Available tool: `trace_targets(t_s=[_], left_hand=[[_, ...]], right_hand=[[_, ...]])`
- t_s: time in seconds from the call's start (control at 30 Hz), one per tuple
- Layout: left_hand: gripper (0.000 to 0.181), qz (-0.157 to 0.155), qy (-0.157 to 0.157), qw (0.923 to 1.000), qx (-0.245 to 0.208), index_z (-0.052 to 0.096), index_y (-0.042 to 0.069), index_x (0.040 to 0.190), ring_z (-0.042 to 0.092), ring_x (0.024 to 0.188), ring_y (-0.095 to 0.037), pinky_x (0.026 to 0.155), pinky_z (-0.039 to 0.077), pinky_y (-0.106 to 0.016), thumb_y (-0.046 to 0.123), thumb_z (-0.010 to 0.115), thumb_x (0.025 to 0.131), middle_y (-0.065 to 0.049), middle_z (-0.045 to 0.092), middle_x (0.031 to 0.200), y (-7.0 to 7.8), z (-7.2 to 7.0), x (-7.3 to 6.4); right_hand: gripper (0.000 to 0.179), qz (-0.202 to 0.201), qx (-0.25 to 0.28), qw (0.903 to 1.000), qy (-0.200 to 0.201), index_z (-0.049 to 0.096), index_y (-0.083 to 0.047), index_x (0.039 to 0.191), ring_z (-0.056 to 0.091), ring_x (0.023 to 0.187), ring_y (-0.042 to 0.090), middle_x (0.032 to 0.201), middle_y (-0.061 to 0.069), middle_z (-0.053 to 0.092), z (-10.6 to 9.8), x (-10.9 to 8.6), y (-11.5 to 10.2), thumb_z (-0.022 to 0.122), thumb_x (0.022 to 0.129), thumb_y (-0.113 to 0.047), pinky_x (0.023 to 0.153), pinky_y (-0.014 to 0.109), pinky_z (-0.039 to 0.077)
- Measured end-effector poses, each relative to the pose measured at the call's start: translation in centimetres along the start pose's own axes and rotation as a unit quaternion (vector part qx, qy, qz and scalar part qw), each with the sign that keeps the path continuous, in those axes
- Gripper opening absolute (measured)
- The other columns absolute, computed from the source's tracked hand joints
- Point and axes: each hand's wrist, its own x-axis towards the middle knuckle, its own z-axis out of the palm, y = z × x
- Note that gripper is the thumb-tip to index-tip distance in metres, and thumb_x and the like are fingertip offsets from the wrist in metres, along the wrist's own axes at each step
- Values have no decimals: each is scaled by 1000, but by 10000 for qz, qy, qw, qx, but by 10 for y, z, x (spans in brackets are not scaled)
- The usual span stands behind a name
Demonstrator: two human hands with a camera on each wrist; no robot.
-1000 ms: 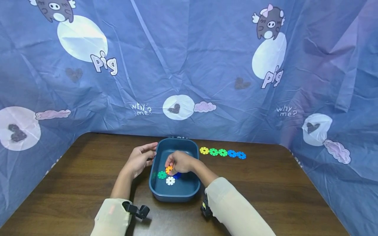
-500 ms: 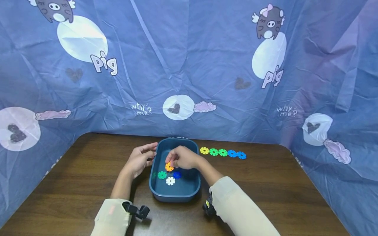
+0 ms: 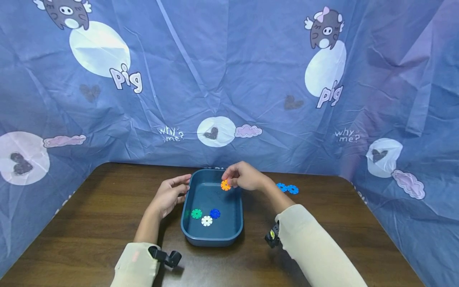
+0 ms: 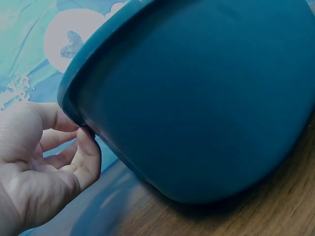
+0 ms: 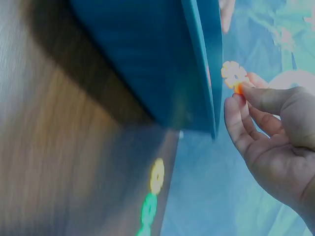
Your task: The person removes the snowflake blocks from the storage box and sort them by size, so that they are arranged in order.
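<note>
My right hand (image 3: pixel 247 176) pinches an orange snowflake building disc (image 3: pixel 225 185) between thumb and fingers, over the far right side of a dark blue plastic bin (image 3: pixel 211 241). In the right wrist view the orange disc (image 5: pixel 234 73) stands out beyond the fingertips, near the bin's rim. My left hand (image 3: pixel 169 195) holds the bin's left rim near the far corner. The left wrist view has its thumb and fingers at the rim's edge (image 4: pixel 74 83). Inside the bin lie a green disc (image 3: pixel 196 213), a white disc (image 3: pixel 206 221) and a dark blue disc (image 3: pixel 215 213).
Right of the bin, a row of discs lies on the wooden table (image 3: pixel 89 223). Two blue discs (image 3: pixel 287 188) show past my right arm; yellow (image 5: pixel 157 176) and green (image 5: pixel 148 209) ones appear in the right wrist view. A printed blue cloth (image 3: pixel 229 79) hangs behind the table.
My right hand has lifted the orange disc from among the others in the bin and carried it up and right to the right rim. The left hand stays in place.
</note>
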Motion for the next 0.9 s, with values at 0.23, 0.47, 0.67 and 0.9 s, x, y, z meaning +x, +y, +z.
trace_targets(t_s=[0.23, 0.47, 0.67, 0.9], left_hand=[[54, 33, -36, 10000, -52, 48, -4, 148, 60, 93, -11, 74, 56, -25, -3, 54, 94, -22, 52, 136, 0, 0, 0], [53, 31, -10, 10000, -30, 48, -4, 148, 60, 93, -11, 74, 56, -25, -3, 54, 95, -21, 52, 135, -1, -1, 1], [53, 17, -3, 10000, -49, 49, -3, 148, 60, 92, -11, 73, 56, -24, -2, 54, 95, -20, 53, 134, 0, 0, 0], [52, -6, 2, 10000, -35, 49, -3, 148, 60, 93, -12, 74, 56, -25, -2, 53, 96, -22, 51, 137, 0, 0, 0]], right_hand=[[15, 290, -67, 9991, 287, 73, 3, 106, 61, 76, 15, 94, 14, 72, -32, -19, 19, 61, 97, 5, 70, 32, 53], [15, 715, 335, 9954, 540, 70, 8, 108, 67, 81, 25, 94, 18, 71, -56, -36, 45, 60, 97, 7, 70, 32, 58], [16, 1048, 247, 9911, 788, 69, 9, 111, 65, 81, 23, 97, 18, 68, -75, -59, 65, 58, 98, 5, 72, 36, 59], [20, 1241, 6, 9865, 1073, 67, 9, 114, 66, 87, 28, 102, 23, 66, -93, -88, 94, 55, 100, 5, 82, 49, 59]])
